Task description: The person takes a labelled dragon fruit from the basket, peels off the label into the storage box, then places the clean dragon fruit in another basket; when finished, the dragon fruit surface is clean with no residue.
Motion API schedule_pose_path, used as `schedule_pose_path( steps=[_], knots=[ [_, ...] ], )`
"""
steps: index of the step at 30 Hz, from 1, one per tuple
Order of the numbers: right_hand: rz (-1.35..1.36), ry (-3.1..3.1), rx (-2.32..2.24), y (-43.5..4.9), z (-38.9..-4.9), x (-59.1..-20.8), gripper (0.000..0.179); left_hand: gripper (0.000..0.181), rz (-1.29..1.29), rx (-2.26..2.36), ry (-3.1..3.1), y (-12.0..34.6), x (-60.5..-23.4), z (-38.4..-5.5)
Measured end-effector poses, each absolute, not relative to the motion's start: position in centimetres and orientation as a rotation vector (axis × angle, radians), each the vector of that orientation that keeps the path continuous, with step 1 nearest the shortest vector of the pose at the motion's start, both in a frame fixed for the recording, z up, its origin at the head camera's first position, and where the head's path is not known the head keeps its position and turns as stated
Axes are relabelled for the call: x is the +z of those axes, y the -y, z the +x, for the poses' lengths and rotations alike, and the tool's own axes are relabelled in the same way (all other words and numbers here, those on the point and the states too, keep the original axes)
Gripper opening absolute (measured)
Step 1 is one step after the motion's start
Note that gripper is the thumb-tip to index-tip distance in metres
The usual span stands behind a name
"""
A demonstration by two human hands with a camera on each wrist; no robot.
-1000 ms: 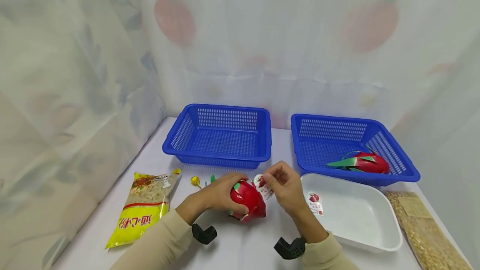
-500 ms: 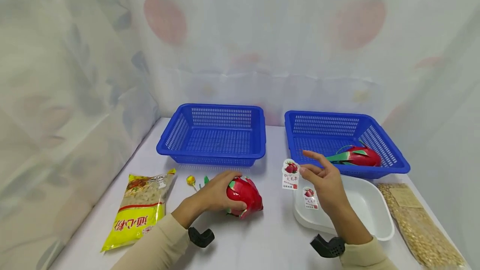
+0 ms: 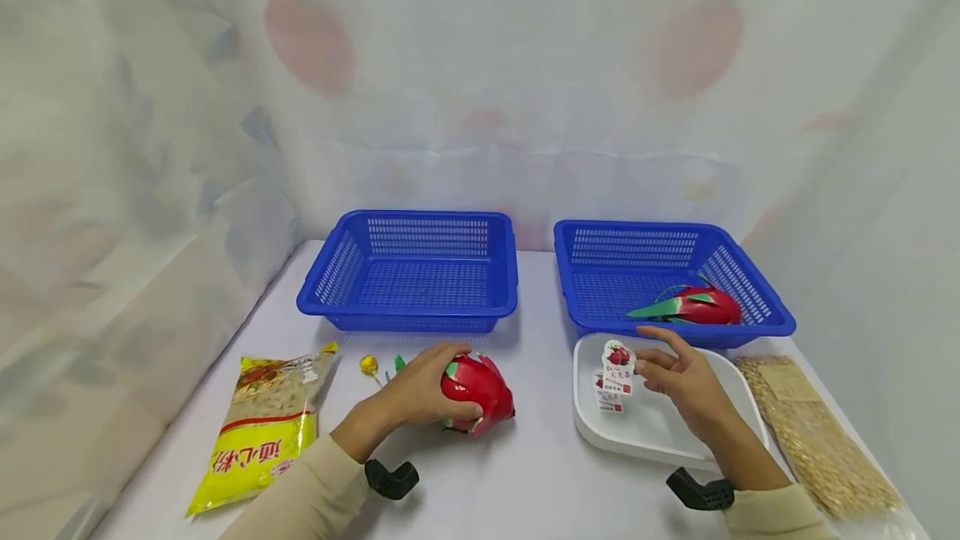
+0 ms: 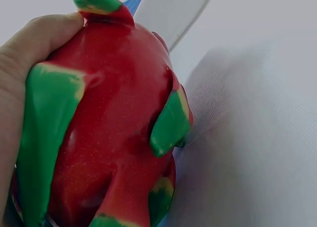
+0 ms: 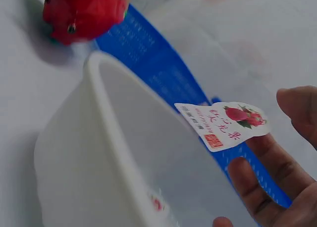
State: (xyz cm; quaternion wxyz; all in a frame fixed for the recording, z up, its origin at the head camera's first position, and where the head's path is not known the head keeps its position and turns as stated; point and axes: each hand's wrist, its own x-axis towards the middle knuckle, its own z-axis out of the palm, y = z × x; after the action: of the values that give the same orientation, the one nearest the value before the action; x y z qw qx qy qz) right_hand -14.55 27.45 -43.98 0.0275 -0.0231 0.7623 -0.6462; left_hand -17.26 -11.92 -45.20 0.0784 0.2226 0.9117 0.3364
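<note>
My left hand grips a glossy red dragon fruit with green-tipped scales on the white table; the thumb lies along its side in the left wrist view. My right hand is over the white tray. A printed dragon fruit label clings to one of its fingertips, while the thumb stands apart from it in the right wrist view. A similar label, partly covered by the carried one in the head view, lies on the tray's inner left side.
Two blue mesh baskets stand behind; in the right basket lies another dragon fruit. At the left is a yellow pasta bag, with a yellow-wrapped lollipop beyond it. A bag of pale grains lies right.
The right hand has moved right from beside the dragon fruit to over the tray, carrying the label away. The left hand stays on the dragon fruit. The head view has shifted slightly.
</note>
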Motion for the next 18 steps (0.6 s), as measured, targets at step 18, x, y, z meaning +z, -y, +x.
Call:
schedule_pose_path(
  steps=[18],
  knots=[
    [-0.340,-2.607,-1.478,-30.6,-15.2,-47.4,0.054,0.089,0.636,1.031,-2.729,12.1,-45.5,-17.5]
  ],
)
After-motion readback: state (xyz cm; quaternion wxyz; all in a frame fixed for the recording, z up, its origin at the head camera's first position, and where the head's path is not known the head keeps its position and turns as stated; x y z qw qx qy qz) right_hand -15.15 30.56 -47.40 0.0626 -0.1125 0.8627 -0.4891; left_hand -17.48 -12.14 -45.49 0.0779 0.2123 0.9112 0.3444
